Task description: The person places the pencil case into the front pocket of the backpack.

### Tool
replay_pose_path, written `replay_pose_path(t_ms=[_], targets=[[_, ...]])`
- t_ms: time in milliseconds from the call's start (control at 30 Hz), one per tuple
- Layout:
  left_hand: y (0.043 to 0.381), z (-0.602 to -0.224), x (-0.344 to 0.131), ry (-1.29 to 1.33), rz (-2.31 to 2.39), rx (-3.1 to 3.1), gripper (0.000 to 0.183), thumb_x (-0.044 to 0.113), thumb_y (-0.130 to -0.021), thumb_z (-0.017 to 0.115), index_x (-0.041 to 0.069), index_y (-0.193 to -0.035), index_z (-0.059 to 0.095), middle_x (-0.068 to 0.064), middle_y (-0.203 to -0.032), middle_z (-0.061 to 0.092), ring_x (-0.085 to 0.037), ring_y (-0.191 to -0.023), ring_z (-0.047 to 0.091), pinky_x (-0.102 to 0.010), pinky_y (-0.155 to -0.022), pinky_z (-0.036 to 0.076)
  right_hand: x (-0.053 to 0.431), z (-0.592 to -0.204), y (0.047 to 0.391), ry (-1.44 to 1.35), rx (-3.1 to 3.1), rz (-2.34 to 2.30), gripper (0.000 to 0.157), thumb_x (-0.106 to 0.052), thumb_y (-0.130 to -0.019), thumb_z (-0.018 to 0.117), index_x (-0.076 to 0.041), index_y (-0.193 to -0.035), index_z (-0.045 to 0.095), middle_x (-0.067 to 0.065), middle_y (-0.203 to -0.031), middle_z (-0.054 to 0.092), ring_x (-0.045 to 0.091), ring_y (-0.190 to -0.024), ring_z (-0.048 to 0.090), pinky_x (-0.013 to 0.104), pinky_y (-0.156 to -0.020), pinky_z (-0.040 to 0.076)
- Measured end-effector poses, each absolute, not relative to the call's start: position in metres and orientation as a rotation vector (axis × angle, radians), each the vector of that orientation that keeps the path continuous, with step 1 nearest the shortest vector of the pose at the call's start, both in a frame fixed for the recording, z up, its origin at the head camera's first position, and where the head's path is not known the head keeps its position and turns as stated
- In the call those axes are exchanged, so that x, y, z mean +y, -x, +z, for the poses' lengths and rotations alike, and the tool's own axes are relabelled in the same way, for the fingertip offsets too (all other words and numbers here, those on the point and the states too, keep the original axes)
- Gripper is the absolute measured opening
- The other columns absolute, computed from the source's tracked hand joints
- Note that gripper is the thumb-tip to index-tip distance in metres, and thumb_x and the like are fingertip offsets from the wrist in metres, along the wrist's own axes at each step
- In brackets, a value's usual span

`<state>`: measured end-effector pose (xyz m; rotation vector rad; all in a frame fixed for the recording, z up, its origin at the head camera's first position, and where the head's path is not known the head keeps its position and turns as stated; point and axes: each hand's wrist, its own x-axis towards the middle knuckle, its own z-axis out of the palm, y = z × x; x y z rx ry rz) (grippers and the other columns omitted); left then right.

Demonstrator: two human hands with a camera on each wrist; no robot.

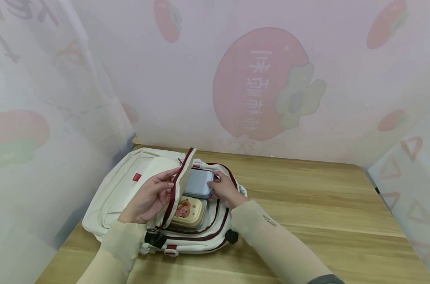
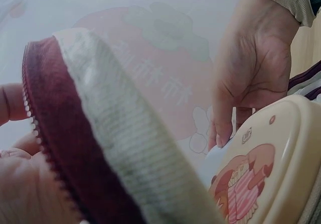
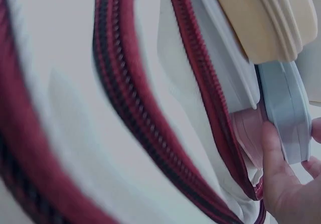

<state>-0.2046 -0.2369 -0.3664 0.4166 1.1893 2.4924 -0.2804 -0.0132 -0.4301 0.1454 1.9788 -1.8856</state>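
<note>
A white backpack (image 1: 124, 185) with dark red zipper trim lies on the table, its front pocket unzipped. My left hand (image 1: 149, 199) pinches the pocket's flap (image 2: 125, 128) by the zipper edge and holds it raised. My right hand (image 1: 225, 190) grips the end of a light blue case (image 1: 199, 183) inside the pocket, thumb on one face and fingers on the other. Beside it lies a cream case (image 1: 191, 213) with a cartoon picture on its lid. Under these, in the right wrist view, are a pink case (image 3: 248, 133) and a pale whitish container (image 3: 228, 58).
The wooden table (image 1: 307, 205) stretches right of the backpack. Behind it hangs a pale curtain (image 1: 186, 86) printed with strawberries, and another curtain (image 1: 51, 138) borders the left. Buckles and a black strap piece (image 1: 155, 239) lie along the bag's near side.
</note>
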Motion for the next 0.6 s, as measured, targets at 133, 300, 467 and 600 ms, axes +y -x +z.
replay_pose_path(t_ms=[133, 300, 467, 600], targets=[[0.204, -0.367, -0.237, -0.414, 2.485, 1.199, 0.050, -0.016, -0.102, 0.034, 0.006, -0.132, 0.068, -0.009, -0.110, 0.066, -0.009, -0.091, 0.069, -0.019, -0.078, 0.057, -0.016, -0.430, 0.278, -0.154, 2.009, -1.881, 0.053, -0.004, -0.102, 0.060, -0.005, -0.153, 0.046, 0.018, -0.121, 0.057, 0.025, -0.093, 0.066, 0.040, -0.077, 0.060], [0.203, -0.368, -0.239, -0.436, 2.484, 1.178, 0.051, -0.016, -0.103, 0.032, 0.006, -0.134, 0.066, -0.009, -0.108, 0.065, -0.009, -0.090, 0.068, -0.018, -0.078, 0.056, -0.021, -0.428, 0.274, -0.122, 2.040, -1.868, 0.053, -0.005, -0.102, 0.061, -0.005, -0.153, 0.047, 0.016, -0.115, 0.060, 0.020, -0.085, 0.062, 0.034, -0.068, 0.057], [0.203, -0.369, -0.241, -0.459, 2.490, 1.159, 0.052, -0.016, -0.103, 0.031, 0.005, -0.136, 0.065, -0.009, -0.108, 0.064, -0.009, -0.091, 0.068, -0.019, -0.078, 0.056, -0.028, -0.425, 0.271, -0.084, 2.061, -1.846, 0.052, -0.007, -0.102, 0.062, -0.004, -0.152, 0.048, 0.016, -0.115, 0.060, 0.015, -0.068, 0.056, 0.031, -0.062, 0.056], [0.202, -0.369, -0.242, -0.455, 2.484, 1.171, 0.050, -0.015, -0.103, 0.032, 0.005, -0.135, 0.065, -0.008, -0.110, 0.065, -0.009, -0.090, 0.068, -0.019, -0.078, 0.056, -0.032, -0.424, 0.268, -0.088, 2.075, -1.827, 0.053, -0.008, -0.101, 0.063, -0.004, -0.152, 0.048, 0.015, -0.114, 0.058, 0.014, -0.059, 0.053, 0.032, -0.063, 0.056]])
